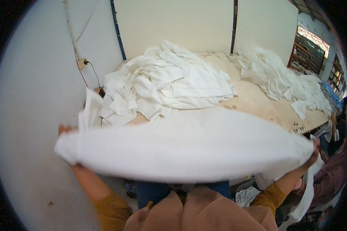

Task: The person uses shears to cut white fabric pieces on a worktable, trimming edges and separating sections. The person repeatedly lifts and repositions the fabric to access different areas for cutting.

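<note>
A white cloth (185, 146) is stretched wide across in front of me, its lower edge smeared by motion. At its left end my left hand (67, 131) grips it, partly covered by the fabric. My right hand (315, 151) holds the opposite end, with most of its fingers hidden behind the cloth. Just beyond the stretched cloth lies a large heap of white fabric (169, 81) on the wooden table (254, 104). A narrow strip of white cloth (306, 196) hangs below my right hand.
Another white fabric pile (273, 75) lies at the table's far right. A wall (34, 115) closes the left side, with a socket and plug (83, 62) on it. Panels (173, 27) stand behind the table. At right is another person's dark reddish sleeve (335, 169).
</note>
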{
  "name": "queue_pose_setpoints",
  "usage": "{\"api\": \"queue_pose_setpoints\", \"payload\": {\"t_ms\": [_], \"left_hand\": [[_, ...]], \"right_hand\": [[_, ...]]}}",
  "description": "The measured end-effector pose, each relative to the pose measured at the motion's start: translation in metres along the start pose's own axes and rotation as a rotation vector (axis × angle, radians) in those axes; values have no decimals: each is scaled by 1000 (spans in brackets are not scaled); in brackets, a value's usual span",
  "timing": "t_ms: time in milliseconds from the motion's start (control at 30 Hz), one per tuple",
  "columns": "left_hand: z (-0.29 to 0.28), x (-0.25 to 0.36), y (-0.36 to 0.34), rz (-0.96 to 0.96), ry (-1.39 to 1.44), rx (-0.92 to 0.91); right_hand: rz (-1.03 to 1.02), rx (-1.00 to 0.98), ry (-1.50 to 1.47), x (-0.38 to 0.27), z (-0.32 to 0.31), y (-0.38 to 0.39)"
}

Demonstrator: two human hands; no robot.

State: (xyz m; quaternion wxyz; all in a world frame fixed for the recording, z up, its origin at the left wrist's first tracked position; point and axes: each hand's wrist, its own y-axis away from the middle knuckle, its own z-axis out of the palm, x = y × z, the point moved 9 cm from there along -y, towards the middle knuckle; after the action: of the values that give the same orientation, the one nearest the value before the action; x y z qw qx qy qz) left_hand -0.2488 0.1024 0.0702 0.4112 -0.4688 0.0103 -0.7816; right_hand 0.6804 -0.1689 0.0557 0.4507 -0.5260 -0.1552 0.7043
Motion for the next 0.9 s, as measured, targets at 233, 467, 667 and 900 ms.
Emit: {"api": "queue_pose_setpoints", "payload": {"t_ms": [233, 467, 667, 900], "left_hand": [[-102, -9, 7, -106, -168, 66], [116, -38, -109, 127, -288, -326], [201, -50, 46, 572, -982, -683], [151, -140, 219, 106, -1185, -1441]], "right_hand": [[-396, -832, -920, -56, 152, -1], [290, 18, 350, 149, 175, -199], [214, -394, 1432, 219, 245, -128], [366, -856, 1281, 239, 303, 59]]}}
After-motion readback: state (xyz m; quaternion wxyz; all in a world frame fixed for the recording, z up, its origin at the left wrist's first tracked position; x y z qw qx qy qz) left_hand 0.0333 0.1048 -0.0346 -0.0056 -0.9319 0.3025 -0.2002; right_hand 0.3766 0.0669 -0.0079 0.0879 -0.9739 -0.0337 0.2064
